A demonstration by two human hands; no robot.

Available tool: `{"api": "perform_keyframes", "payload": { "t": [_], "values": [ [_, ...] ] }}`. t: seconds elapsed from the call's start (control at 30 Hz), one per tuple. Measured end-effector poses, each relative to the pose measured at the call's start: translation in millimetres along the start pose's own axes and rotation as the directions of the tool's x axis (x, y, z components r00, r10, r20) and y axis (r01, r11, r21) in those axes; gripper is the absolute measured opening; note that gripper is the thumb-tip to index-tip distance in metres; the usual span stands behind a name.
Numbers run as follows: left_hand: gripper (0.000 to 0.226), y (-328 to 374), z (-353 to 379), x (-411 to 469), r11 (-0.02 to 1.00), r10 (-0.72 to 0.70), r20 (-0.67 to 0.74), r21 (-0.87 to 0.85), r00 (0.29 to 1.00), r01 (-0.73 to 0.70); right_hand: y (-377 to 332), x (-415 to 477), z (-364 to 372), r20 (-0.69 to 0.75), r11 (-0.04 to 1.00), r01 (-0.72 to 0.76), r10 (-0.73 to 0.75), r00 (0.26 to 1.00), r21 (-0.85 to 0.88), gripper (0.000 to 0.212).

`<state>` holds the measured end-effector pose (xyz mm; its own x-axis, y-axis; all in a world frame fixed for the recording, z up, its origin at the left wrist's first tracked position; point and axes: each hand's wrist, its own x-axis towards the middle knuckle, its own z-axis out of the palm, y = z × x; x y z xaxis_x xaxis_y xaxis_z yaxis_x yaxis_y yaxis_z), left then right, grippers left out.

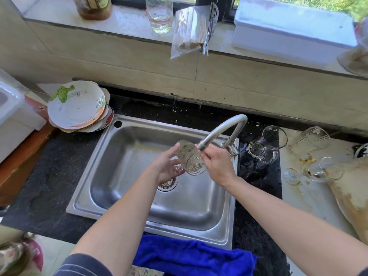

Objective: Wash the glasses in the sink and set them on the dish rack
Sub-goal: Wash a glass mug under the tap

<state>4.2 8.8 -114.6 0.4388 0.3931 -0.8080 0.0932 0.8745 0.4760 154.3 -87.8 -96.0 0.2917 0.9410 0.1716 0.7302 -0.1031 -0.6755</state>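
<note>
A clear patterned glass is held tilted over the steel sink, right under the spout of the faucet. My left hand cups it from the left and below. My right hand grips it from the right. Right of the sink, two clear glasses lie on the dark counter. Further right, a tumbler and a stained glass lie on their sides on a dirty white surface. No running water is visible.
A stack of plates leans at the sink's back left. A blue towel hangs over the front edge. On the window ledge stand a glass, a bag of chopsticks and a white box. A wooden board lies far right.
</note>
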Motion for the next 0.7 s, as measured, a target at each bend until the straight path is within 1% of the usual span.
{"api": "perform_keyframes", "payload": {
  "t": [0.07, 0.1, 0.17, 0.23, 0.3, 0.37, 0.47, 0.57, 0.63, 0.67, 0.7],
  "values": [
    [0.026, 1.9, -0.4, -3.2, 0.999, 0.024, -0.034, 0.033, 0.999, -0.023, 1.1, -3.5, 5.5, -0.008, 0.996, -0.051, 0.052, 0.999, 0.069, 0.013],
    [0.031, 1.5, -0.8, -4.6, 0.998, 0.049, -0.052, 0.033, 0.997, -0.047, 1.5, -6.0, 8.5, 0.000, 0.990, -0.092, 0.092, 0.996, 0.108, 0.014],
    [0.053, 1.0, -1.7, -7.7, 0.992, 0.126, -0.071, -0.011, 0.989, -0.127, -0.6, -9.1, 12.3, 0.024, 0.970, -0.184, 0.182, 0.983, 0.162, 0.015],
    [0.074, 1.5, -1.9, -13.3, 0.977, 0.210, -0.081, -0.001, 0.974, -0.211, -2.7, -9.6, 14.3, 0.059, 0.957, -0.258, 0.252, 0.966, 0.136, 0.017],
    [0.082, 3.4, 0.0, -20.4, 0.950, 0.307, -0.074, 0.082, 0.949, -0.301, -1.7, -9.2, 16.4, 0.115, 0.953, -0.293, 0.283, 0.952, 0.080, 0.026],
    [0.078, 8.9, 4.1, -30.2, 0.902, 0.406, -0.058, 0.189, 0.912, -0.389, 1.1, -8.0, 16.3, 0.146, 0.955, -0.297, 0.292, 0.945, 0.014, 0.032],
    [0.071, 17.1, 5.9, -40.7, 0.806, 0.526, -0.037, 0.340, 0.850, -0.484, 4.8, -5.5, 17.1, 0.174, 0.950, -0.311, 0.311, 0.934, -0.028, 0.026],
    [0.070, 21.9, 6.1, -46.9, 0.744, 0.588, -0.025, 0.409, 0.809, -0.528, 1.6, -1.1, 15.1, 0.193, 0.948, -0.318, 0.317, 0.929, -0.023, 0.026],
    [0.071, 21.7, 3.7, -45.9, 0.766, 0.562, -0.034, 0.398, 0.826, -0.505, -4.2, 2.4, 12.1, 0.205, 0.941, -0.337, 0.329, 0.922, 0.006, 0.023],
    [0.070, 21.0, 1.0, -43.2, 0.799, 0.522, -0.048, 0.376, 0.852, -0.468, -6.9, 4.4, 10.4, 0.204, 0.937, -0.347, 0.333, 0.921, 0.037, 0.025],
    [0.066, 19.8, -1.6, -41.6, 0.838, 0.471, -0.062, 0.343, 0.880, -0.424, -10.0, 6.8, 8.0, 0.197, 0.932, -0.360, 0.345, 0.918, 0.044, 0.032]
  ]
}}
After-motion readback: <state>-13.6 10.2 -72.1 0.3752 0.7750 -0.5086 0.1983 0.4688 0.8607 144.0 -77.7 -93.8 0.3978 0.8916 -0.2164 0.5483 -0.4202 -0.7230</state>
